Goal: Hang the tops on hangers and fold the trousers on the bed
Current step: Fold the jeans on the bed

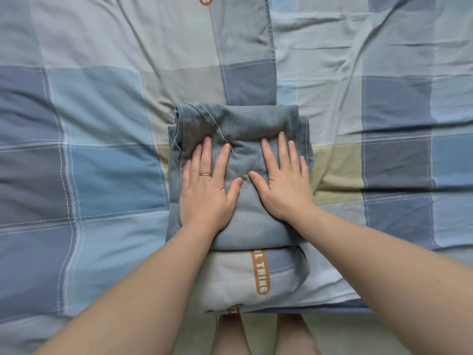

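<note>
A: What's nearest, at the bed's edge?
B: The checked duvet cover (102,162), with an orange label (261,272) just short of the folded trousers (245,119).
A: And the hands?
B: Both lie palm-down on top of the trousers, side by side, thumbs near but apart. The left hand (207,193), wearing a ring (205,174), has straight, spread fingers. The right hand (284,185) is flat the same way, pressing the denim.
A: Beyond them?
B: The trousers' far fold, then more checked bedding.
</note>
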Demonstrator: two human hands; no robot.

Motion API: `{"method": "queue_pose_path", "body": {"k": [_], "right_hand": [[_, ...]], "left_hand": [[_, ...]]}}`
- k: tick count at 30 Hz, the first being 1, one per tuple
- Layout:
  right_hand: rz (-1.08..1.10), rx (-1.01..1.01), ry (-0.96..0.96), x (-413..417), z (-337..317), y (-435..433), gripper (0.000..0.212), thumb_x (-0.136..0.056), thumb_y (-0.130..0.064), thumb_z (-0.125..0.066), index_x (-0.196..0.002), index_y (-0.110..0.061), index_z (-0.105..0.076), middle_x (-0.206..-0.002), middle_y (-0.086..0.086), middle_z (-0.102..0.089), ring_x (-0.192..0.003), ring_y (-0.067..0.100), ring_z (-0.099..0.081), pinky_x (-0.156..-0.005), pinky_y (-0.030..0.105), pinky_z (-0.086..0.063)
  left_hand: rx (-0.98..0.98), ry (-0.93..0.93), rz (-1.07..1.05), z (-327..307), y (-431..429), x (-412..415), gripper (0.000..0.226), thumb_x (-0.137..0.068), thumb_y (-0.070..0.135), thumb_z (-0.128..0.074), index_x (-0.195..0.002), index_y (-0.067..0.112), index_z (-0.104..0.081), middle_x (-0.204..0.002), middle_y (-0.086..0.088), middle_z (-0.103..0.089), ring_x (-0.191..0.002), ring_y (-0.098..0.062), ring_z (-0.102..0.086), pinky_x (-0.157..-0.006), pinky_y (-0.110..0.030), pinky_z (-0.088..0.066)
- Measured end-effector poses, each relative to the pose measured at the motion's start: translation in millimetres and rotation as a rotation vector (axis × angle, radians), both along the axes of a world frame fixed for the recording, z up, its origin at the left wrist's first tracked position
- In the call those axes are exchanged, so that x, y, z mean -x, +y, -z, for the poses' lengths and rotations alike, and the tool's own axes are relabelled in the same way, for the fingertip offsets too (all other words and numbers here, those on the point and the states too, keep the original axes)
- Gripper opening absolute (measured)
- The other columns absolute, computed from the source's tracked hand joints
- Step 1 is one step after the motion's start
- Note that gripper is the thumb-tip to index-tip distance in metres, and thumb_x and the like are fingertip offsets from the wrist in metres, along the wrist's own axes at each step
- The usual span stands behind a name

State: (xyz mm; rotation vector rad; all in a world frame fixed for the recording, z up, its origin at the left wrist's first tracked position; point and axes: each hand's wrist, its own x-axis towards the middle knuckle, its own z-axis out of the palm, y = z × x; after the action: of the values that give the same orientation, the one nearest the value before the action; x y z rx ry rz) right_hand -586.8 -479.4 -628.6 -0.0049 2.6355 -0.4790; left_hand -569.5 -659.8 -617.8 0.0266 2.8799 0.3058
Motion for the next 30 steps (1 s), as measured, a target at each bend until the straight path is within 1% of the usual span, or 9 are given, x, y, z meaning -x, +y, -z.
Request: {"method": "queue_pose_path", "body": {"k": [5, 9, 12, 14, 17, 20, 23, 27, 30], "right_hand": [[0.194, 0.0, -0.059, -5.0, -13.1, -0.7, 0.088, -0.093, -0.072, -0.032, -0.16, -0.03, 0.008, -0.166, 0.016, 0.016, -0.155, 0.029, 0.005, -0.125, 0.043, -0.004], [0.313, 0.095, -0.091, -2.1, -15.0, 1.6, 0.104, -0.086, -0.076, -0.045, -0.16, -0.028, 0.009, -0.166, 0.02, 0.013, -0.155, 0.03, 0.001, -0.124, 0.042, -0.004], [0.471, 0.197, -0.147, 3.1, -16.4, 7.0, 0.121, -0.074, -0.078, -0.063, -0.16, -0.028, 0.006, -0.167, 0.017, -0.002, -0.153, 0.031, -0.011, -0.123, 0.044, -0.012], [0.598, 0.291, -0.179, 6.9, -16.7, 14.3, 0.128, -0.067, -0.072, -0.076, -0.16, -0.022, -0.003, -0.164, 0.012, -0.019, -0.15, 0.028, -0.022, -0.122, 0.043, -0.02], [0.791, 0.468, -0.263, 8.1, -17.7, 30.6, 0.105, -0.063, -0.058, -0.087, -0.146, -0.017, -0.037, -0.142, 0.003, -0.054, -0.13, 0.02, -0.052, -0.112, 0.043, -0.04], [0.876, 0.681, -0.343, 6.9, -19.6, 47.9, 0.063, -0.07, -0.039, -0.09, -0.121, -0.014, -0.064, -0.112, -0.002, -0.074, -0.102, 0.015, -0.071, -0.095, 0.036, -0.054], [0.92, 0.887, -0.442, 7.7, -29.3, 61.6, 0.048, -0.074, -0.026, -0.086, -0.116, -0.007, -0.07, -0.105, 0.006, -0.077, -0.099, 0.021, -0.074, -0.086, 0.033, -0.058], [0.977, 1.044, -0.665, 8.1, -65.2, 71.6, 0.049, -0.069, -0.026, -0.082, -0.111, -0.003, -0.072, -0.103, 0.013, -0.077, -0.088, 0.023, -0.076, -0.067, 0.03, -0.06], [0.982, 1.045, -0.717, -3.9, -98.9, 75.2, 0.045, -0.068, -0.026, -0.08, -0.109, -0.008, -0.073, -0.099, 0.011, -0.078, -0.082, 0.022, -0.076, -0.06, 0.03, -0.059]], "left_hand": [[0.038, 0.096, -0.462, -14.2, 10.3, -5.1, 0.095, -0.088, 0.067, -0.054, -0.161, 0.02, -0.015, -0.168, 0.0, -0.015, -0.151, -0.026, -0.023, -0.119, -0.051, -0.024], [-0.056, 0.081, -0.591, -12.7, 9.6, -0.1, 0.111, -0.079, 0.074, -0.063, -0.161, 0.022, -0.009, -0.167, 0.003, -0.015, -0.134, -0.034, -0.046, -0.102, -0.051, -0.04], [-0.203, 0.09, -0.802, -11.5, 3.2, 9.5, 0.119, -0.069, 0.071, -0.076, -0.158, 0.019, -0.016, -0.16, -0.008, -0.024, -0.13, -0.034, -0.05, -0.098, -0.049, -0.045], [-0.257, 0.011, -0.962, -11.5, -4.6, 20.0, 0.11, -0.064, 0.075, -0.076, -0.147, 0.018, -0.032, -0.15, -0.01, -0.039, -0.128, -0.034, -0.052, -0.096, -0.045, -0.045], [-0.208, -0.216, -0.982, -8.5, -18.4, 31.6, 0.093, -0.061, 0.088, -0.064, -0.118, 0.017, -0.048, -0.13, -0.012, -0.061, -0.119, -0.037, -0.059, -0.088, -0.041, -0.043], [-0.342, -0.305, -0.957, -8.8, -33.6, 37.6, 0.094, -0.062, 0.088, -0.063, -0.123, 0.018, -0.054, -0.131, -0.006, -0.064, -0.123, -0.032, -0.059, -0.097, -0.039, -0.044], [-0.514, -0.341, -0.931, -16.8, -44.4, 37.5, 0.082, -0.072, 0.077, -0.07, -0.128, 0.018, -0.062, -0.127, 0.002, -0.067, -0.12, -0.024, -0.061, -0.1, -0.032, -0.044], [-0.704, -0.44, -0.869, -43.9, -50.6, 32.0, 0.051, -0.081, 0.063, -0.073, -0.118, 0.028, -0.067, -0.101, 0.023, -0.066, -0.1, -0.007, -0.063, -0.079, -0.019, -0.046], [-0.783, -0.496, -0.82, -72.7, -52.0, 21.0, 0.057, -0.082, 0.06, -0.074, -0.126, 0.025, -0.067, -0.111, 0.017, -0.07, -0.106, -0.009, -0.066, -0.092, -0.028, -0.052]]}}
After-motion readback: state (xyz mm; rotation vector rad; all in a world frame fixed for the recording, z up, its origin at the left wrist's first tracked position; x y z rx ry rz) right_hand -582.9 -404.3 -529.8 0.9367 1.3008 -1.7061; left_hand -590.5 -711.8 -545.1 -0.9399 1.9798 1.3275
